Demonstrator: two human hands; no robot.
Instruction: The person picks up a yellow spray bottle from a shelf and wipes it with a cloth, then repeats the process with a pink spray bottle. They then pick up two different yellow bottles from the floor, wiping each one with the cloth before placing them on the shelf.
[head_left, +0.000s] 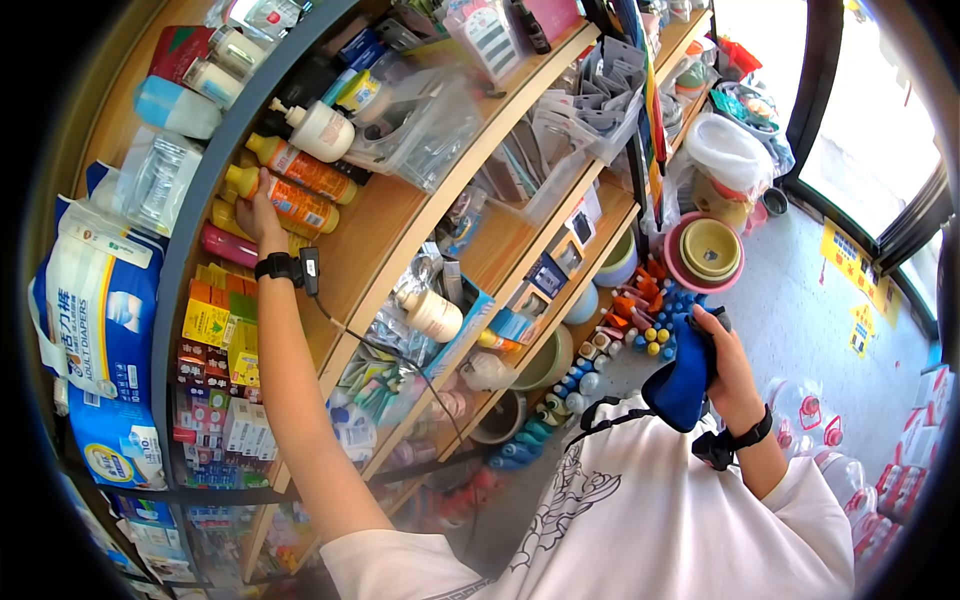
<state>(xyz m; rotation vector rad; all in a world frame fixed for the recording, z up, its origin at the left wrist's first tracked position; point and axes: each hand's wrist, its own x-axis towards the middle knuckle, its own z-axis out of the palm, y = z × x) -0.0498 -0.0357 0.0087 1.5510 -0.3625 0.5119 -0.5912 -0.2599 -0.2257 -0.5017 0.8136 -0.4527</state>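
At the upper shelf my left hand (258,216) has its fingers closed around an orange bottle with a yellow cap (300,208). A second orange bottle (308,170) lies right beside it, and a white pump bottle (321,131) stands just beyond. On the hand's other side is a pink-red bottle (229,245). My right hand (735,372) is closed on a dark-blue, soft-looking thing with a black edge (679,378), held in front of my shirt. The palm hides part of it, and I cannot tell its kind. Both wrists wear black bands.
Wooden shelves (440,205) carry clear bins, boxes and another pump bottle (430,314). Small boxes (215,320) and adult diaper packs (95,300) fill the left side. Stacked basins (708,250) and several bottles stand on the floor. A black cable (385,347) trails from my left wrist.
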